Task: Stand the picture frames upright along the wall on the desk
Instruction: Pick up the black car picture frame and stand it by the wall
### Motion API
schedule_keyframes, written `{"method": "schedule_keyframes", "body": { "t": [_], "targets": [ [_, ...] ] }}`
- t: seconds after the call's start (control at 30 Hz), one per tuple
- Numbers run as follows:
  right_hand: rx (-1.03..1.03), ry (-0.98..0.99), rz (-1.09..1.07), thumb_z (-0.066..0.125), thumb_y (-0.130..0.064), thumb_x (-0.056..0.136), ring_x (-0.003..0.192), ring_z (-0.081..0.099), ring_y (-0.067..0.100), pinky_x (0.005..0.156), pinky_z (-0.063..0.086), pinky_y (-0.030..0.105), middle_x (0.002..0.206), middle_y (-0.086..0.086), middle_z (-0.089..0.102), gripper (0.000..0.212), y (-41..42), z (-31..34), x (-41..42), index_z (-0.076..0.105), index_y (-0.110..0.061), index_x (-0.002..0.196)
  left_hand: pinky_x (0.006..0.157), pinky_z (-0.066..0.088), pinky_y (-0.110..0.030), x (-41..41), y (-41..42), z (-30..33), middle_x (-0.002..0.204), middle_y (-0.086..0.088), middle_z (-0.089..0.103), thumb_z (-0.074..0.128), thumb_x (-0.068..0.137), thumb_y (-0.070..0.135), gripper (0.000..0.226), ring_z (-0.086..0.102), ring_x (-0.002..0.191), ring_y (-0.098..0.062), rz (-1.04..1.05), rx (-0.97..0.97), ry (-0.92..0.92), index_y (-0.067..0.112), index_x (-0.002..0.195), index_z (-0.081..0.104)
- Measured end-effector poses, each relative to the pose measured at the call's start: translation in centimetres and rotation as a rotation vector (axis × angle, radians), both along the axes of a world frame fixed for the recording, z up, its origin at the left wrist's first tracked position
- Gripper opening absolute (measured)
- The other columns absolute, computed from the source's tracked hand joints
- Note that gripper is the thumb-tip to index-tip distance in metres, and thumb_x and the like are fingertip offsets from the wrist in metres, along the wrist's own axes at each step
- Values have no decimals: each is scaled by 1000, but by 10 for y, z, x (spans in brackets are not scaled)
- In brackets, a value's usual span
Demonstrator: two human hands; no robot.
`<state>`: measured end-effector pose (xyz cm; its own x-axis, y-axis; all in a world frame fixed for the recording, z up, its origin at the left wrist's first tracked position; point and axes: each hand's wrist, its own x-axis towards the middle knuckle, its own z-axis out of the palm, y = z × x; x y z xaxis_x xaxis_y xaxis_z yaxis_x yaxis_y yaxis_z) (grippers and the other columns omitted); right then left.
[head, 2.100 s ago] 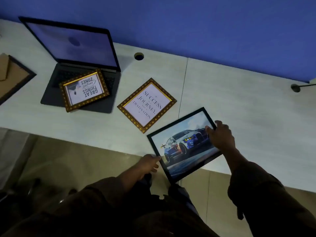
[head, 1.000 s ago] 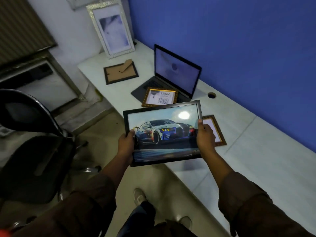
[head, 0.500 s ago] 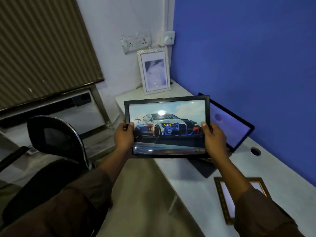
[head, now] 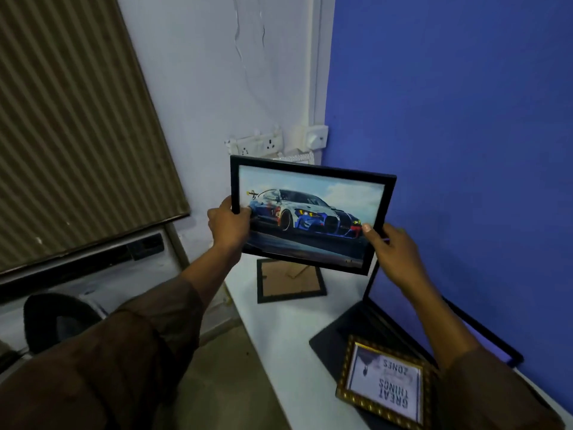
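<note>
Your left hand (head: pixel 228 224) and right hand (head: pixel 391 247) are both closed on the side edges of the car frame (head: pixel 313 212), now lifted off the surface (head: pixel 288 330) and carried toward the far corner, ready for standing against the wall.

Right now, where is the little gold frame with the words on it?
In the head view the gold frame lies flat at lower right, resting on the open laptop, just beside the person's right sleeve.

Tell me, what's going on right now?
Left hand and right hand grip car picture frame, held above desk. Face-down frame and laptop lie below.
</note>
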<state>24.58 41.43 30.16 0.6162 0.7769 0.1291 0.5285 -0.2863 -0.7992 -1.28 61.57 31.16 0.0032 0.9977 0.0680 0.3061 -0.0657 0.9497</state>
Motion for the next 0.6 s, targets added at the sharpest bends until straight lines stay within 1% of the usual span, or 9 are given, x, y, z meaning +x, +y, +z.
{"method": "schedule_keyframes", "body": {
  "t": [0.07, 0.13, 0.23, 0.3, 0.37, 0.43, 0.47, 0.53, 0.6],
  "targets": [
    [-18, -23, -6, 48, -64, 96, 114, 60, 28, 91, 44, 33, 129, 13, 57, 65, 20, 11, 25, 59, -19, 141, 87, 63, -46, 21, 30, 0, 120, -8, 63, 54, 79, 33, 45, 69, 99, -25, -40, 35, -38, 32, 123, 66],
    [-35, -44, -19, 47, -67, 95, 117, 59, 28, 93, 44, 33, 132, 12, 55, 69, 38, 18, 48, 57, -19, 143, 86, 63, -45, 43, 44, 9, 120, -10, 64, 54, 81, 30, 44, 71, 96, -23, -62, 66, -49, 30, 123, 67],
    [-20, -53, -28, 50, -65, 95, 112, 59, 27, 87, 42, 31, 120, 9, 54, 61, 58, 24, 71, 63, -20, 134, 87, 63, -45, 69, 65, 11, 121, -10, 63, 56, 83, 30, 40, 71, 96, -22, -111, 76, -87, 30, 122, 66],
    [-10, -52, -60, 52, -65, 94, 109, 59, 26, 87, 44, 33, 116, 6, 53, 57, 67, 27, 84, 65, -22, 130, 91, 61, -45, 90, 82, 7, 122, -10, 62, 58, 84, 30, 39, 70, 99, -22, -148, 68, -91, 31, 122, 64],
    [-16, -42, -105, 53, -67, 93, 108, 60, 23, 88, 45, 32, 120, 5, 53, 59, 76, 20, 102, 63, -26, 133, 94, 60, -44, 118, 98, 2, 123, -11, 62, 62, 86, 28, 36, 68, 103, -22, -196, 55, -98, 29, 122, 61],
    [-38, -32, -150, 53, -66, 93, 107, 59, 22, 88, 45, 32, 125, 6, 54, 60, 83, 9, 119, 60, -25, 137, 95, 58, -40, 148, 112, -8, 125, -12, 61, 63, 89, 21, 30, 65, 106, -22, -248, 44, -108, 26, 118, 57],
    [-56, -29, -174, 53, -65, 94, 109, 59, 24, 88, 45, 32, 127, 8, 54, 61, 86, 3, 127, 59, -24, 139, 94, 56, -36, 162, 118, -11, 123, -11, 62, 63, 90, 17, 27, 64, 106, -22, -274, 36, -115, 24, 116, 56],
    [-105, -20, -215, 51, -62, 96, 114, 59, 28, 88, 44, 33, 130, 11, 56, 61, 93, -10, 142, 57, -20, 141, 86, 51, -24, 189, 132, -25, 112, -5, 64, 60, 92, 12, 20, 62, 99, -17, -338, 0, -128, 20, 110, 57],
    [-150, 21, -251, 50, -65, 95, 117, 60, 29, 86, 45, 33, 132, 11, 60, 67, 101, -25, 157, 57, -18, 141, 78, 49, -20, 216, 147, -42, 97, 3, 66, 58, 90, 8, 16, 61, 88, -9, -446, -30, -157, 22, 98, 61]
  ]
}}
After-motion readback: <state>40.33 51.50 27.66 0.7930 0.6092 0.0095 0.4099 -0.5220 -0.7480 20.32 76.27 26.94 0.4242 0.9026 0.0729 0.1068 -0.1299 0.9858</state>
